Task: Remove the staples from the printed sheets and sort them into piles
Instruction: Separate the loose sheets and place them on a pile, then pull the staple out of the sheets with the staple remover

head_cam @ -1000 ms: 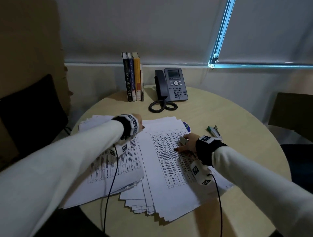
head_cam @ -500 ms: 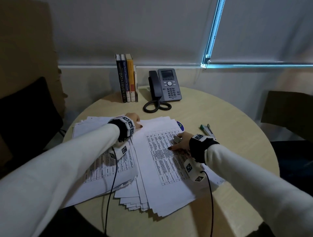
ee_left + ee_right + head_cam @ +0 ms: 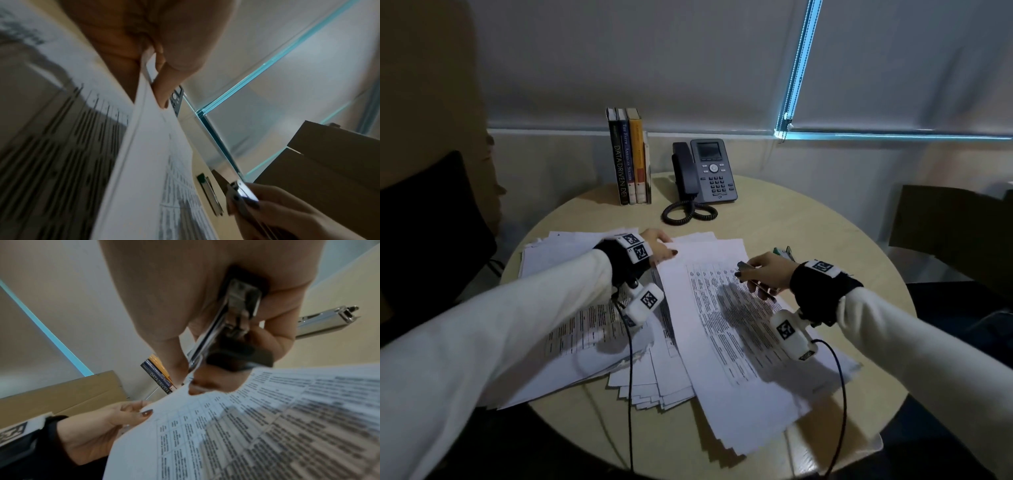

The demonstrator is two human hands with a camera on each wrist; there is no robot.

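A stapled set of printed sheets (image 3: 722, 325) lies on top of fanned paper in the middle of the round table (image 3: 808, 222). My left hand (image 3: 666, 248) pinches its far left corner between thumb and fingers (image 3: 162, 84), and that corner (image 3: 150, 68) is lifted. My right hand (image 3: 748, 270) hovers just above the sheets near their far edge, gripping a small metal staple tool (image 3: 232, 324) whose tip points toward the left hand. In the left wrist view the same tool (image 3: 242, 191) shows at the lower right. A second pile of printed sheets (image 3: 571, 329) lies under my left forearm.
Another metal and green stapler (image 3: 784, 253) lies on the table just beyond my right hand. Upright books (image 3: 630, 157) and a desk phone (image 3: 705, 171) with its coiled cord stand at the back. A black chair (image 3: 431, 222) is on the left, a brown one (image 3: 955, 233) on the right.
My right hand has lifted off the sheets, where it lay flat, and now holds the metal tool above them. The left hand stays at the far left corner.
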